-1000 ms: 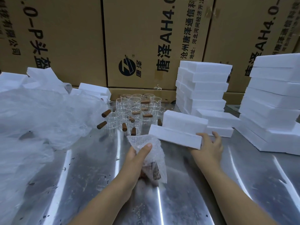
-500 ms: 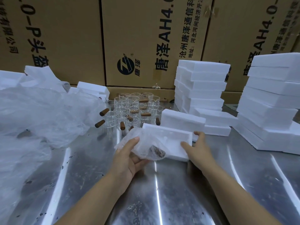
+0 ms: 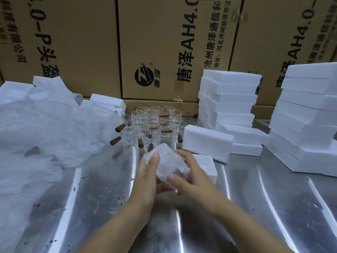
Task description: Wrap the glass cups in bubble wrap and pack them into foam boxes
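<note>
1. While both hands are closing round it over the shiny metal desk point(image 3: 264, 207), the glass cup bundled in clear bubble wrap point(image 3: 166, 162) is sitting between them, just in front of a low white foam box point(image 3: 207, 166) lying on the desk.
2. The left hand point(image 3: 145, 179) is gripping the bundle from the left, its thumb pressing on the upper face of the wrap and its fingers curling underneath.
3. The right hand point(image 3: 191, 179) is clasping the bundle's right side, with its thumb lying along the near edge and its fingers curving over the top. A brown patch is showing through the wrap beside them.
4. Bare clear glass cups with brown wooden handles point(image 3: 151, 125) are standing packed together behind the bundle, towards the far edge of the desk.
5. A thick white foam block point(image 3: 207, 141) is lying just right of those cups. A stack of white foam slabs point(image 3: 228, 99) is rising behind it, and a taller foam stack point(image 3: 308, 115) is standing further right.
6. A crumpled heap of translucent plastic wrap point(image 3: 45, 134) is covering the left side of the desk.
7. Brown cardboard cartons with black lettering point(image 3: 164, 42) are lining the back.
</note>
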